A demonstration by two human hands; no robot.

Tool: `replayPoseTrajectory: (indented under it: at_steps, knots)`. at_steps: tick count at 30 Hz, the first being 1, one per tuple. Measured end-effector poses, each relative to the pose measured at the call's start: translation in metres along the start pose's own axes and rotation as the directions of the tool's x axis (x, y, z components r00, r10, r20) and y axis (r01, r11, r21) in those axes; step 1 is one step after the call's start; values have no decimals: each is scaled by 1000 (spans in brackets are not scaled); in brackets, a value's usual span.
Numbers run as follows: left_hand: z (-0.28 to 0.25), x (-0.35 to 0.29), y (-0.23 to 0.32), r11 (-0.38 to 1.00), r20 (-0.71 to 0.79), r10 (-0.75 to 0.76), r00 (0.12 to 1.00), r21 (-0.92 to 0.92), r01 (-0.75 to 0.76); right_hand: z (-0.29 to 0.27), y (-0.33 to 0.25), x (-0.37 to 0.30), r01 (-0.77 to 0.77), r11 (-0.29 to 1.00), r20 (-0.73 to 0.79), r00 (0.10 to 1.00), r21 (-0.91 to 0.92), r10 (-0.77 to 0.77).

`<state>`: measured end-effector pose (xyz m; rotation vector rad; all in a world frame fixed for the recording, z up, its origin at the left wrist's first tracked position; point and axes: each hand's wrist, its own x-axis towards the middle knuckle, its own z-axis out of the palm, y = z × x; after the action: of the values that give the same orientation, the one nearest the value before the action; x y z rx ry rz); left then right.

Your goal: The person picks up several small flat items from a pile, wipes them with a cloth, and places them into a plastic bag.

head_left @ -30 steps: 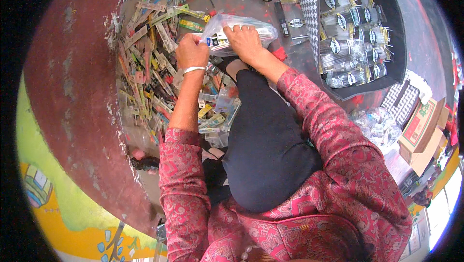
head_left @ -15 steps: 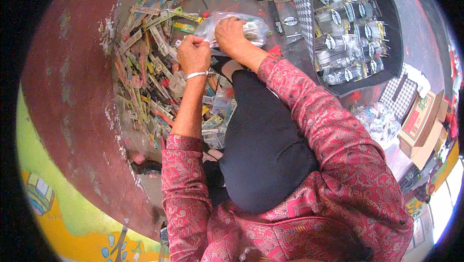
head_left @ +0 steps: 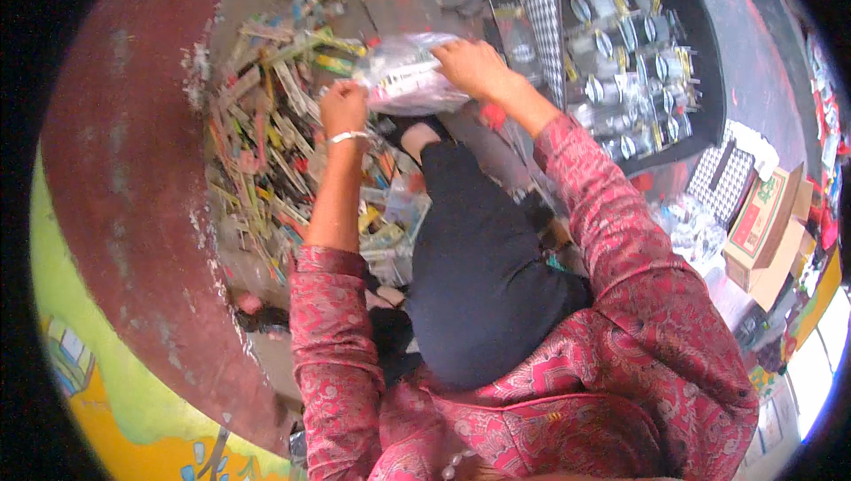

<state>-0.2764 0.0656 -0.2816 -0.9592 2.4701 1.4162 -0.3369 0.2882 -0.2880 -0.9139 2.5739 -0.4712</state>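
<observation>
A clear plastic bag (head_left: 409, 101) with small flat packets inside is stretched between my hands, above the floor in front of my foot. At its left end my left hand (head_left: 344, 109) pinches the bag's edge, the fingers closed. My right hand (head_left: 472, 68) grips the bag's upper right side, fingertips bent over the plastic and slightly blurred. Left of the bag and below it spreads a big heap of narrow, colourful packets (head_left: 266, 126), close to my left hand and forearm.
At the upper right, an open black case (head_left: 714, 82) with a houndstooth flap (head_left: 542, 33) holds rows of clear packets. A cardboard box (head_left: 761, 233) stands at the right, next to a clear bag of small things (head_left: 693, 226). A maroon wall (head_left: 115, 162) curves along the left.
My right hand has moved right, from on top of the bag to its right side. The bag is now pulled wider, with a white and pink packet showing. My left hand has shifted slightly left and down.
</observation>
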Motion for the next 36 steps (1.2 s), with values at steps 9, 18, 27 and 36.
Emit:
replayPoseTrajectory:
  at_steps: [9, 18, 27, 36]
  knots:
    - [-8, -19, 35, 980, -147, 194, 970, -16, -199, -7, 5, -45, 340, 538, 194, 931, -771, -310]
    - [-31, -24, 95, 977, -110, 211, 971, 51, -206, -130, 1, -71, 392, 917, 29, 920, -78, -391]
    - [3, 15, 91, 339, 399, 497, 771, 728, -596, -135, 9, -119, 205, 779, 89, 944, 593, -316]
    - [16, -23, 155, 971, 287, 152, 946, -222, -88, -96, -16, -148, 329, 925, -234, 930, 189, -283]
